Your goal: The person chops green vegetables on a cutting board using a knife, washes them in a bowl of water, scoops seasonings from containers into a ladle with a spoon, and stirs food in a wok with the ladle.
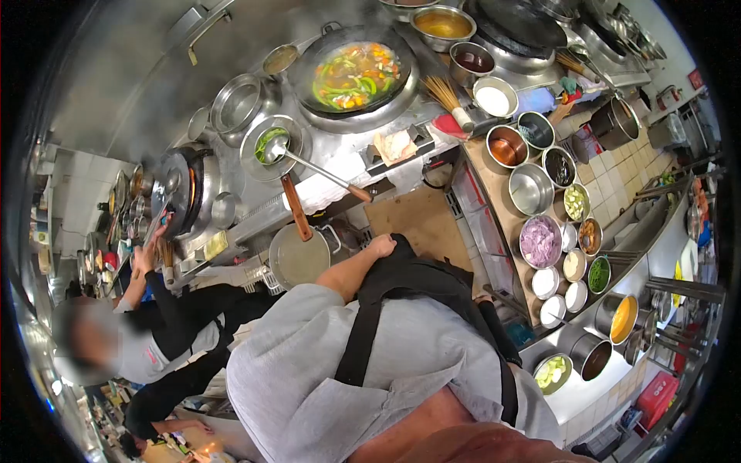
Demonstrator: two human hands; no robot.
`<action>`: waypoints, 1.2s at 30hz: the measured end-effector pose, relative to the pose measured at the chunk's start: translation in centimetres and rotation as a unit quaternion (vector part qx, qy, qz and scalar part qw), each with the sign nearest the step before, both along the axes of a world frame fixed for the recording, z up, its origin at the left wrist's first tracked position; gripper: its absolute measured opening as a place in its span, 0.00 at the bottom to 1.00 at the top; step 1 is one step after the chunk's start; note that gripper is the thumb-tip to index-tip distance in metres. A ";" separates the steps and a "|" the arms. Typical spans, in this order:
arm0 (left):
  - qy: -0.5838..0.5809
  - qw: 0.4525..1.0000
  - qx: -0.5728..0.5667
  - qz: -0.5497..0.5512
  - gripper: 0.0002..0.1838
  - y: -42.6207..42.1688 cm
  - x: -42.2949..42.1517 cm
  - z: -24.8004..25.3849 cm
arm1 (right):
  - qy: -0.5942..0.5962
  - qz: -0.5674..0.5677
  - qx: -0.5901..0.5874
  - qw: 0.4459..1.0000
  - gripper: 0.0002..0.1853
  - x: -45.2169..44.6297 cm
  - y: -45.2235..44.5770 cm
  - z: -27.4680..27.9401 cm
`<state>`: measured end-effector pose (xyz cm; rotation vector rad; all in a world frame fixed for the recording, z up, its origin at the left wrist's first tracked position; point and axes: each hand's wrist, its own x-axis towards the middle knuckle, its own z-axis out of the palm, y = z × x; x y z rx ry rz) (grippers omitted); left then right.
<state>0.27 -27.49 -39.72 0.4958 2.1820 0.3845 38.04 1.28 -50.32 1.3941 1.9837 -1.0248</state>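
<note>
My left hand [381, 246] is closed at the upper edge of my black apron [417, 278], with a fold of the cloth at its fingers. Of my right hand [482, 299], only a small part shows beyond the dark sleeve, beside the apron; its fingers are hidden. Ahead, a wok [309, 89] holds sliced green and orange vegetables in bubbling liquid. A long-handled ladle [328, 171] rests across a bowl [251, 158] with green pieces in it. Nearer me, a wooden-handled tool [296, 208] leans over a large pot [282, 258].
On the right, a counter carries several bowls, among them chopped purple onion [540, 240] and red-brown sauce [507, 147]. A bamboo brush [448, 100] lies near the wok. Another person [177, 332] works at a wok on the left. A brown mat [421, 224] covers the floor ahead.
</note>
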 end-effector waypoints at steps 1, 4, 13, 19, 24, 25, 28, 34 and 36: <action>-0.003 1.000 -0.005 -0.014 0.25 -0.1 -0.5 -0.1 | -0.028 0.069 0.033 0.997 0.17 -0.8 0.3 0.0; -0.008 1.000 -0.018 -0.016 0.24 -0.9 -1.4 0.9 | 0.013 0.159 0.101 0.982 0.23 -3.9 1.2 -3.1; 0.040 0.952 0.081 -0.293 0.16 -8.6 -4.3 -13.4 | -0.015 0.201 0.102 0.974 0.27 -15.2 6.2 -7.3; 0.003 0.985 -0.001 -0.170 0.16 -0.3 -8.2 10.8 | 0.029 0.279 0.089 0.956 0.19 -23.7 8.2 -6.3; 0.264 0.950 0.166 0.012 0.16 8.6 -16.0 21.3 | 0.045 0.321 0.049 0.945 0.18 -30.9 10.3 -0.8; 0.351 0.917 0.191 0.018 0.16 10.4 -18.0 22.1 | 0.056 0.342 0.068 0.936 0.17 -32.4 10.7 -0.4; 0.542 0.798 0.255 0.060 0.15 15.1 -23.9 22.8 | 0.088 0.438 0.132 0.885 0.14 -35.8 12.0 -0.7; 0.361 0.914 0.156 0.100 0.10 18.4 -30.2 20.8 | 0.129 0.280 0.013 0.951 0.07 -39.0 11.9 2.0; 0.344 0.925 0.121 0.110 0.11 18.7 -30.1 20.9 | 0.112 0.356 0.045 0.927 0.08 -39.3 11.7 1.9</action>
